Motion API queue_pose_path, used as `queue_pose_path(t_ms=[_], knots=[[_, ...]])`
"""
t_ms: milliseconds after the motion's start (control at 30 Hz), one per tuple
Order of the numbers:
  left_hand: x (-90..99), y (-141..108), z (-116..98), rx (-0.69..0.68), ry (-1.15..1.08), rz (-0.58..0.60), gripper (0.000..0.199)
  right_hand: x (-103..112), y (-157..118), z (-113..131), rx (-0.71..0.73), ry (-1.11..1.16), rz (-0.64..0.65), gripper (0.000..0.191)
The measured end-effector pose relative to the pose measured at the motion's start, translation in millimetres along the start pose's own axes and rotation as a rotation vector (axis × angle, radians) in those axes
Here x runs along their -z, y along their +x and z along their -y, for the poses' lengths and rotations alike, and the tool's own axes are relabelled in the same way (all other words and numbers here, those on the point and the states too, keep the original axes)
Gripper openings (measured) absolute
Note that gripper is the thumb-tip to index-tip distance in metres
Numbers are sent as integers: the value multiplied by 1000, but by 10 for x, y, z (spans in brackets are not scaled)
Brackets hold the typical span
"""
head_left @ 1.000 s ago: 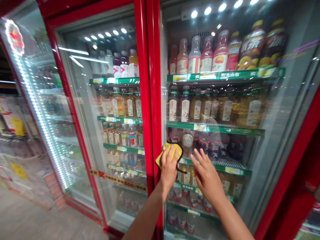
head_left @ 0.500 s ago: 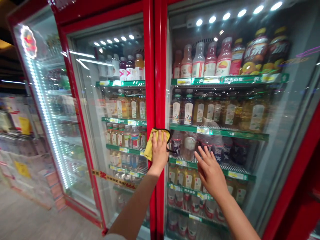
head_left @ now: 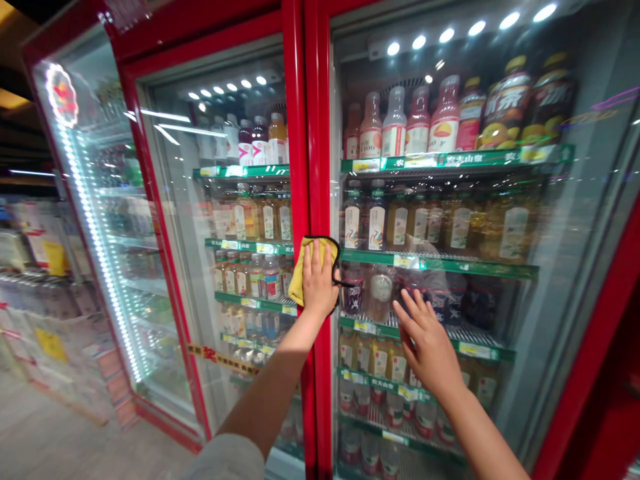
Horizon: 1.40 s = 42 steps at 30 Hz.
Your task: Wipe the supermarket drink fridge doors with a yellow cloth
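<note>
Cloth lies against the red frame under the left hand, whose fingers extend upward, nearly straight, flat over it. Right hand is raised before the glass, fingers parted, slightly bent and holding nothing; contact cannot be told.

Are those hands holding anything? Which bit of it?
Yes, a yellow cloth, by its middle: the left hand lies flat over it, against the red door frame. I see nothing in the right hand.

Matt, soft-looking cloth, smooth glossy door frame, shiny reflective glass door, smooth plastic-looking bottles
</note>
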State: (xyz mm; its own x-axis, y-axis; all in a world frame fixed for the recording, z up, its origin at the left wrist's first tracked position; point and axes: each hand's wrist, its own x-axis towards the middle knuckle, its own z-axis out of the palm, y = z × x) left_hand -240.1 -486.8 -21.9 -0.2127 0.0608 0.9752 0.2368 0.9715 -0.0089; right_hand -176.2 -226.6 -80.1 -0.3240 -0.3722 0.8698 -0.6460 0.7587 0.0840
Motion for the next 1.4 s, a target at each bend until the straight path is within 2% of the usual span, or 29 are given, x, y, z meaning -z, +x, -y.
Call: queue_pose_path(t_ms=[67, 133, 300, 367, 433, 567, 633, 700, 767, 833, 900, 967, 1067, 1133, 1200, 1267, 1333, 1400], knots=[[18, 222, -15, 10, -4, -28, 67, 14, 3, 23, -1, 7, -3, 80], [18, 203, -46, 12, -2, -16, 68, 6, -27, 54, -9, 17, -7, 81], [-43, -458, -221, -42, 11, 129, 74, -24, -138, 107, -17, 28, 8, 81], [-75, -588, -319, -27, -1, 150, 76, -8, -146, 94, -11, 26, 13, 81], [-106, -506, -407, -15, -34, 149, 75, 24, -124, 58, -3, 24, 6, 81], [-166, 32, -527, 45, -102, 91, 66, 97, -55, -30, 5, 22, -11, 81], [-204, 199, -575, 89, -129, 35, 63, 119, -56, -58, -1, 23, -18, 80], [-249, 147, -618, 122, -153, -8, 64, 132, -99, -77, -14, 20, -19, 79], [-296, -92, -643, 125, -162, -13, 67, 143, -175, -97, -28, 14, -10, 78], [-331, -360, -643, 80, -155, 23, 70, 163, -255, -129, -42, 2, -1, 76], [-348, -474, -627, 39, -137, 63, 69, 193, -311, -175, -52, -14, -3, 75], [-344, -353, -621, 53, -118, 62, 65, 230, -330, -223, -60, -24, -12, 75], [-318, 55, -658, 101, -116, 10, 64, 270, -313, -273, -68, -20, -32, 74], [-304, 210, -693, 85, -130, -23, 68, 274, -303, -283, -72, -16, -40, 73], [-298, 152, -696, 35, -146, -36, 74, 264, -312, -285, -76, -12, -41, 73], [-296, -60, -652, -17, -157, -20, 79, 254, -336, -297, -80, -9, -40, 73], [-289, -264, -584, -52, -143, 18, 76, 263, -361, -334, -83, -7, -36, 73], [-281, -323, -545, -61, -96, 51, 68, 297, -373, -399, -79, -12, -25, 74]])
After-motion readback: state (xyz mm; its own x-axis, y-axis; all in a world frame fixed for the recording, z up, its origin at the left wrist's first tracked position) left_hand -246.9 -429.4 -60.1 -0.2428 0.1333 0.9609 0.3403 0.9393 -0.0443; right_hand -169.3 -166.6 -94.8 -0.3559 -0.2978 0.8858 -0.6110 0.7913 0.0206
